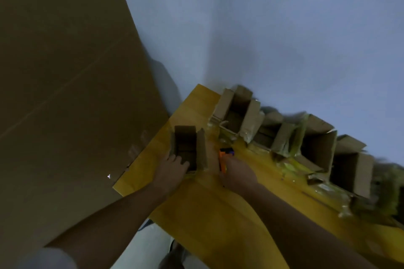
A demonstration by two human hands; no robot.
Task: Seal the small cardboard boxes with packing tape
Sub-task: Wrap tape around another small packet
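A small open cardboard box point(188, 144) stands on the yellow table point(209, 214) with its flaps up. My left hand point(172, 170) holds its near left side, fingers curled over the rim. My right hand point(237, 173) sits just right of the box and grips an orange and black tape dispenser point(225, 157) that lies against the box's right flap. The view is dim and blurred, so the tape itself does not show.
Several more open cardboard boxes point(236, 116) stand in a row along the table's far edge, running right point(317, 144), with scraps of clear tape around them. A large flat cardboard sheet point(65, 72) leans at the left. A pale wall is behind.
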